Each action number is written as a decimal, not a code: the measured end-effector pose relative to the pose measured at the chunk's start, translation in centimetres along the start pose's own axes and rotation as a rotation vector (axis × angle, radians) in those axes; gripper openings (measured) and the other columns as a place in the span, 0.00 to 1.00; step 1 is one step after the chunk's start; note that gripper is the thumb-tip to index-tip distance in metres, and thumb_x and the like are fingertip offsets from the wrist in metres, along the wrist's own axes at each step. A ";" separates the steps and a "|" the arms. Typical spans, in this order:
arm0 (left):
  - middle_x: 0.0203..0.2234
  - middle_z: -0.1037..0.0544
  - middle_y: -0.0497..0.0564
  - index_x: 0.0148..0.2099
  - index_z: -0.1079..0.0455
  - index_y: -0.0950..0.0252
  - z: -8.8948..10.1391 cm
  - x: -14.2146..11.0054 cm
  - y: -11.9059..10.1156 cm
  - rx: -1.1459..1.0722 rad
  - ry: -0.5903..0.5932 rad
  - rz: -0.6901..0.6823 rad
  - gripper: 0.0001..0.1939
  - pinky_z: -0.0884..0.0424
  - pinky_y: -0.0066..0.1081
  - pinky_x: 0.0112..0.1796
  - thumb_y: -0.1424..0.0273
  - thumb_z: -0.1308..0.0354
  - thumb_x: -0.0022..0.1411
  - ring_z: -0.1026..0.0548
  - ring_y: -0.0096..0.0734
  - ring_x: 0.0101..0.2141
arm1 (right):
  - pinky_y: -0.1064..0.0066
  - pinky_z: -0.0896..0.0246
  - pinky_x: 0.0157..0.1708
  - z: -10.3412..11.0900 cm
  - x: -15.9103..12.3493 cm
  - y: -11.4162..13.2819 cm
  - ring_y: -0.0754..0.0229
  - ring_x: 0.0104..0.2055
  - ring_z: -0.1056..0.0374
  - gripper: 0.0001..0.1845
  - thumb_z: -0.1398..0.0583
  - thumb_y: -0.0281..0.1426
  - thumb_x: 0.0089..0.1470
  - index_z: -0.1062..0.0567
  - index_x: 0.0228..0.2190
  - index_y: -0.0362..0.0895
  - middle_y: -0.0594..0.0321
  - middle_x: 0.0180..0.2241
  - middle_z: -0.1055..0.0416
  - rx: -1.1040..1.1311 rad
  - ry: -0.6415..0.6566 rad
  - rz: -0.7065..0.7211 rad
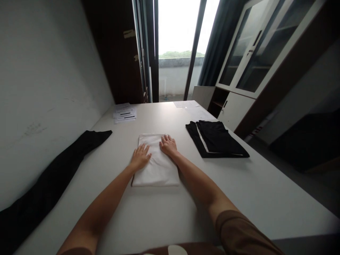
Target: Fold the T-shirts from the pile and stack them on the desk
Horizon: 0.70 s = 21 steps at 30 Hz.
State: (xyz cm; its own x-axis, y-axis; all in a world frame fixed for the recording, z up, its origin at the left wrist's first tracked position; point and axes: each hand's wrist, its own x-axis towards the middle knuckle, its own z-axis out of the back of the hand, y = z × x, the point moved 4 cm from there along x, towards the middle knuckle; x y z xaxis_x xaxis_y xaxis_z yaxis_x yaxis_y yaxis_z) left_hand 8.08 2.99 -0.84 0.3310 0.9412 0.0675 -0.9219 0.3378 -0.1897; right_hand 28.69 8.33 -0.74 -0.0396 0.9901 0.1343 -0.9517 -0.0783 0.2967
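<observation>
A folded white cloth, roughly rectangular and lightly creased, lies flat on the white table in front of me. My left hand rests on its left edge, palm down with the fingers spread. Farther up, at the cloth's right edge, my right hand also lies flat, fingers apart. Neither hand grips anything. Whatever lies beneath the cloth is hidden.
Folded black garments with a white strip between them lie to the right. A long black cloth stretches along the left wall. Paper slips lie at the far left, sheets at the far end. A glass-doored cabinet stands beyond.
</observation>
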 end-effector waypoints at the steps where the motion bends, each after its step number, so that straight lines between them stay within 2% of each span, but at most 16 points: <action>1: 0.74 0.51 0.56 0.75 0.50 0.58 0.0 0.1 0.5 -0.003 0.006 0.024 0.33 0.52 0.53 0.67 0.54 0.58 0.74 0.51 0.48 0.72 | 0.47 0.63 0.70 0.2 0.1 -0.2 0.46 0.75 0.61 0.32 0.54 0.45 0.69 0.40 0.68 0.46 0.54 0.73 0.55 0.000 -0.007 -0.017; 4: 0.74 0.51 0.57 0.76 0.51 0.59 0.1 0.4 1.6 -0.005 0.003 0.072 0.34 0.53 0.51 0.68 0.52 0.58 0.73 0.51 0.48 0.72 | 0.51 0.60 0.70 1.0 -0.6 -0.2 0.47 0.75 0.60 0.31 0.54 0.44 0.70 0.37 0.67 0.44 0.51 0.73 0.55 0.003 -0.033 -0.006; 7: 0.74 0.51 0.58 0.76 0.51 0.59 0.0 0.5 1.8 0.001 -0.003 0.075 0.34 0.54 0.51 0.68 0.52 0.59 0.74 0.51 0.48 0.72 | 0.52 0.64 0.70 1.4 -2.9 0.1 0.49 0.75 0.63 0.32 0.53 0.46 0.69 0.37 0.67 0.45 0.52 0.74 0.57 0.007 -0.012 0.070; 12: 0.73 0.49 0.58 0.75 0.49 0.59 -0.3 0.6 1.6 0.004 -0.013 0.081 0.34 0.53 0.53 0.68 0.53 0.57 0.73 0.50 0.48 0.71 | 0.54 0.73 0.71 1.3 -7.6 0.3 0.50 0.76 0.70 0.43 0.53 0.57 0.66 0.47 0.71 0.47 0.54 0.75 0.65 0.051 0.223 0.234; 15: 0.72 0.46 0.59 0.74 0.46 0.62 0.5 0.3 1.2 -0.004 -0.064 0.082 0.33 0.51 0.54 0.67 0.55 0.55 0.73 0.47 0.49 0.70 | 0.54 0.77 0.71 1.7 -8.5 0.2 0.49 0.76 0.75 0.47 0.54 0.61 0.64 0.50 0.72 0.47 0.55 0.75 0.70 0.047 0.309 0.263; 17: 0.71 0.43 0.59 0.70 0.39 0.64 1.7 -0.3 0.3 0.023 -0.154 0.017 0.29 0.53 0.54 0.68 0.59 0.54 0.73 0.47 0.49 0.70 | 0.54 0.78 0.71 1.9 -8.2 0.1 0.49 0.76 0.75 0.47 0.55 0.61 0.64 0.50 0.72 0.47 0.56 0.75 0.70 0.039 0.309 0.278; 19: 0.70 0.40 0.57 0.65 0.32 0.64 2.7 -1.3 -1.1 0.058 -0.239 -0.122 0.24 0.56 0.52 0.69 0.64 0.53 0.73 0.48 0.47 0.71 | 0.54 0.77 0.71 1.9 -7.5 -0.1 0.50 0.76 0.74 0.45 0.55 0.60 0.65 0.50 0.72 0.48 0.57 0.75 0.69 0.030 0.287 0.276; 21: 0.68 0.36 0.56 0.61 0.28 0.63 3.2 -2.7 -2.4 0.069 -0.253 -0.250 0.21 0.57 0.51 0.70 0.66 0.53 0.73 0.47 0.45 0.70 | 0.55 0.76 0.71 1.7 -6.6 -0.5 0.50 0.76 0.72 0.43 0.56 0.59 0.66 0.50 0.72 0.48 0.57 0.75 0.68 0.019 0.261 0.263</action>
State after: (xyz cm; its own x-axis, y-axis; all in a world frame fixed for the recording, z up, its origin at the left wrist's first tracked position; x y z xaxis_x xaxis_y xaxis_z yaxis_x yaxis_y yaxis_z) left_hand 8.79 -0.35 2.53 0.4956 0.7969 0.3454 -0.8330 0.5487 -0.0708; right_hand 29.92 1.60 -0.18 -0.3604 0.9321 -0.0371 -0.8930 -0.3332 0.3025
